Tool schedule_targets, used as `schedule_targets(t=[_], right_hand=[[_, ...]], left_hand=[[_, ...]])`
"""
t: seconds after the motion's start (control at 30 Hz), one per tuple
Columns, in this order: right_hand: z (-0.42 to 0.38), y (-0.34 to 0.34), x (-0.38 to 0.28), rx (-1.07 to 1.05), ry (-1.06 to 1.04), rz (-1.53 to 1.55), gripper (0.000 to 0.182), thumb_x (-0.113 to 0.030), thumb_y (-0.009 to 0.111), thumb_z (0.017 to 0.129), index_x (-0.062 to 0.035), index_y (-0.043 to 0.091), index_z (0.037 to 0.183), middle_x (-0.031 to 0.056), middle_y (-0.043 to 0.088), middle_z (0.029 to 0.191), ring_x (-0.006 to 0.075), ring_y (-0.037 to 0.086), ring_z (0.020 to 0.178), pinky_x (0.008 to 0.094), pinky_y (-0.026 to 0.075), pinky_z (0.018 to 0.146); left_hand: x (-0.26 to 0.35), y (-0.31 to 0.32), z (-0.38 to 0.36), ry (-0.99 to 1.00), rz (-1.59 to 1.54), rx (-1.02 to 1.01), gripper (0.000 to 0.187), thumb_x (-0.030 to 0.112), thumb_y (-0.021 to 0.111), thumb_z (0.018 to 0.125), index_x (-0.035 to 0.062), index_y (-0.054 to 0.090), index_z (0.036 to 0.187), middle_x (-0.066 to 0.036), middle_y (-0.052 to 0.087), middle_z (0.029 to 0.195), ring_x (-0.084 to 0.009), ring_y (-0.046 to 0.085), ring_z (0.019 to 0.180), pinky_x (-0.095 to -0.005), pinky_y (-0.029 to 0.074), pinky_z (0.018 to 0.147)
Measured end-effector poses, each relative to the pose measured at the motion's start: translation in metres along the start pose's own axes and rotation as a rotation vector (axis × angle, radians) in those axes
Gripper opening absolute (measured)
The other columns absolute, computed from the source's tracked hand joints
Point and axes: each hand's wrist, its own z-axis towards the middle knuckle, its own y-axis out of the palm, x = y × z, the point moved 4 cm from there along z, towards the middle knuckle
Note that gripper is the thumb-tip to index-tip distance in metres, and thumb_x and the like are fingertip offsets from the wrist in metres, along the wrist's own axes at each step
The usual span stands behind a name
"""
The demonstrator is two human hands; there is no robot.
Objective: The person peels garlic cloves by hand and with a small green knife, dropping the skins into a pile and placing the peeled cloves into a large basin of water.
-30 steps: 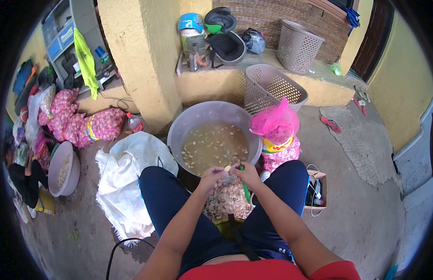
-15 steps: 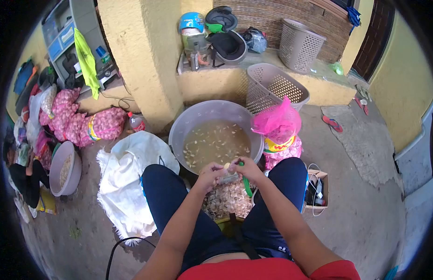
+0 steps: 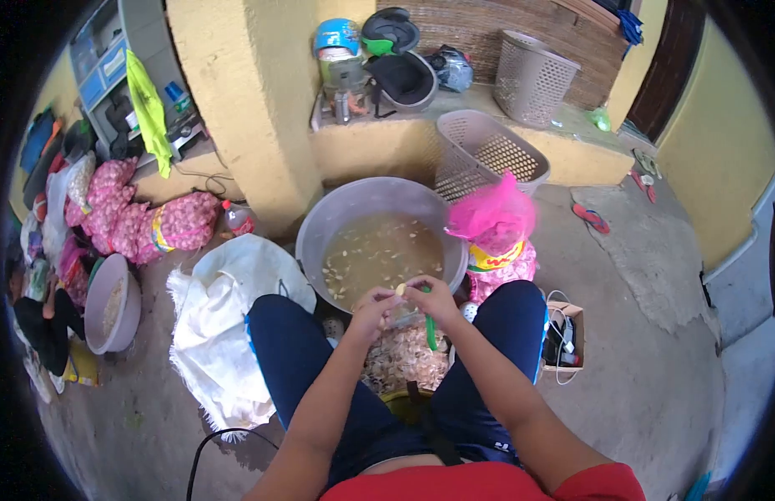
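Red lettering, too small to be read with certainty, is carried by a yellow label (image 3: 496, 257) on a pink mesh bag (image 3: 492, 219), just right of the large basin (image 3: 310, 230). A red bottle label (image 3: 244, 227), left of the basin, cannot be read. The basin is round, smooth and greyish, and is filled with cloudy water dotted with pale cloves. A white woven sack (image 3: 229, 334) with frayed edges is spread left of it; papery peelings (image 3: 408, 359) are heaped before it. Above the basin's near rim, 2 bare hands are held close together, both forearms stretched forward. Just there, 1 pale clove (image 3: 400, 289) is pinched by the fingertips of the left hand (image 3: 375, 311). A green-handled tool (image 3: 431, 332) is gripped in the curled fingers of the right hand (image 3: 433, 301), its handle hanging downward; whether the clove is touched by its tip cannot be told.
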Motion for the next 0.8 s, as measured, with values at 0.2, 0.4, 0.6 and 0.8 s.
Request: schedule_targets(t=[0.2, 0.4, 0.6, 0.8], right_hand=[[0.004, -0.005, 0.007, 0.051, -0.266, -0.393, 0.018, -0.016, 0.060, 0.068, 0.0009, 0.059, 0.074, 0.0074, 0.058, 0.067, 0.0130, 0.052, 0.056, 0.0261, 0.042, 0.054], [-0.002, -0.003, 0.002, 0.112, -0.299, -0.468, 0.017, -0.014, 0.057, 0.066, 0.0016, 0.055, 0.073, 0.0097, 0.055, 0.063, 0.0125, 0.051, 0.060, 0.0272, 0.041, 0.059], [-0.006, -0.006, 0.001, 0.052, -0.233, -0.423, 0.015, -0.013, 0.056, 0.066, 0.0016, 0.053, 0.071, 0.0055, 0.051, 0.058, 0.0110, 0.049, 0.056, 0.0265, 0.039, 0.053], [-0.008, -0.007, 0.009, -0.057, 0.006, -0.225, 0.015, -0.013, 0.055, 0.069, 0.0008, 0.052, 0.070, -0.0008, 0.048, 0.058, 0.0088, 0.045, 0.056, 0.0250, 0.037, 0.051]], left_hand=[[-0.004, -0.011, -0.002, 0.019, 0.257, 0.053, 0.020, 0.005, 0.062, 0.071, -0.0004, 0.052, 0.087, -0.005, 0.053, 0.070, -0.0064, 0.042, 0.048, -0.0192, 0.034, 0.040], [-0.009, -0.007, -0.001, 0.049, 0.245, 0.004, 0.015, 0.002, 0.063, 0.069, 0.0013, 0.052, 0.080, -0.002, 0.050, 0.065, -0.0051, 0.040, 0.045, -0.0179, 0.032, 0.038], [-0.016, -0.002, -0.001, -0.055, 0.127, -0.056, 0.016, 0.003, 0.061, 0.072, 0.0025, 0.051, 0.084, -0.002, 0.050, 0.069, -0.0047, 0.040, 0.048, -0.0172, 0.033, 0.041], [-0.024, 0.004, -0.006, -0.184, -0.111, -0.155, 0.013, 0.004, 0.058, 0.075, 0.0050, 0.049, 0.083, -0.003, 0.050, 0.072, -0.0056, 0.041, 0.051, -0.0177, 0.035, 0.042]])
